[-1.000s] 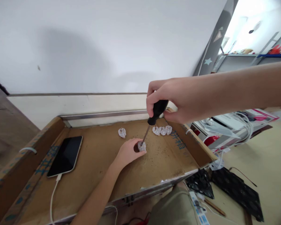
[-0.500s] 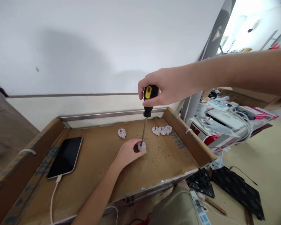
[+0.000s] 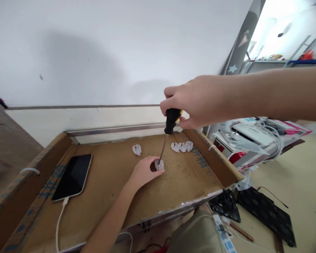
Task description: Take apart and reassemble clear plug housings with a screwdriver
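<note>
My left hand (image 3: 145, 171) rests on the cardboard, thumb and fingers pinching a small clear plastic plug (image 3: 160, 165). In my right hand (image 3: 197, 100) is a screwdriver (image 3: 171, 121) with a black and yellow handle, gripped from above. Its shaft slants down to the left, and the tip meets the top of the held plug. Behind my left hand lies a single clear plug (image 3: 137, 149) with metal prongs. Three similar plugs (image 3: 182, 146) sit in a row at the back right.
A cardboard-lined tray (image 3: 107, 214) with raised sides forms the work surface. On its left lies a dark-screened phone (image 3: 73, 177) with a white cable (image 3: 58, 225). A white wall (image 3: 107, 52) stands behind. Boxes and cables (image 3: 263, 135) are piled to the right; black items (image 3: 267, 212) lie on the floor.
My right hand has turned on the screwdriver handle and shifted slightly right and down, tilting the screwdriver further to the right. My left hand and the plug have stayed in place.
</note>
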Motion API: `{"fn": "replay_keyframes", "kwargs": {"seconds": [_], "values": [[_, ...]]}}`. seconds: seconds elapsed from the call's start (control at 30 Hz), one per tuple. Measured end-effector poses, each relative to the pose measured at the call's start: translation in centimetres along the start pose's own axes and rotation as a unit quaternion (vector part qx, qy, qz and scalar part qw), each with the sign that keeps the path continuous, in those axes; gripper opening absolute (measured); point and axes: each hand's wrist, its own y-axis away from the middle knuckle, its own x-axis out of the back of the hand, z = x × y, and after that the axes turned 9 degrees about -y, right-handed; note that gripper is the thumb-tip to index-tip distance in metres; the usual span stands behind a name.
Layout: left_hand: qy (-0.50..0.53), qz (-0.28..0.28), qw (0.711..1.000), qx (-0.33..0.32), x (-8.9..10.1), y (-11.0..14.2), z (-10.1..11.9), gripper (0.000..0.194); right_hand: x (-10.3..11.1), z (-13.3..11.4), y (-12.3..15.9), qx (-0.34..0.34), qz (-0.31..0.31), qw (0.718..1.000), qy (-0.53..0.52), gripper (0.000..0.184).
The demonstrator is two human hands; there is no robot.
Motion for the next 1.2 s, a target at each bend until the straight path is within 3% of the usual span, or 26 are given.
{"fn": "replay_keyframes", "kwargs": {"seconds": [0.47,0.7,0.93,1.07,1.13,1.2], "values": [[0.004,-0.002,1.0,0.011,0.3,0.1,0.3,0.046,0.8,0.2,1.2,0.014,0.057,0.998,0.011,0.033],[-0.003,0.084,0.996,0.022,0.4,-0.2,0.1,0.026,1.9,0.6,1.5,0.0,0.08,0.996,0.029,0.038],[-0.029,0.128,0.986,0.098,1.2,-0.3,-0.3,0.022,2.0,1.2,2.3,0.023,0.134,0.986,0.097,0.034],[-0.041,0.147,0.978,0.14,1.5,-0.3,-0.4,0.022,-0.8,1.6,4.4,-0.012,0.175,0.978,0.113,0.033],[-0.04,0.146,0.978,0.142,1.5,-0.3,-0.4,0.021,-4.1,1.0,5.9,-0.062,0.176,0.979,0.085,0.031],[-0.039,0.142,0.979,0.137,1.4,-0.2,-0.4,0.021,-8.7,-0.5,7.4,-0.109,0.189,0.976,0.019,0.032]]}}
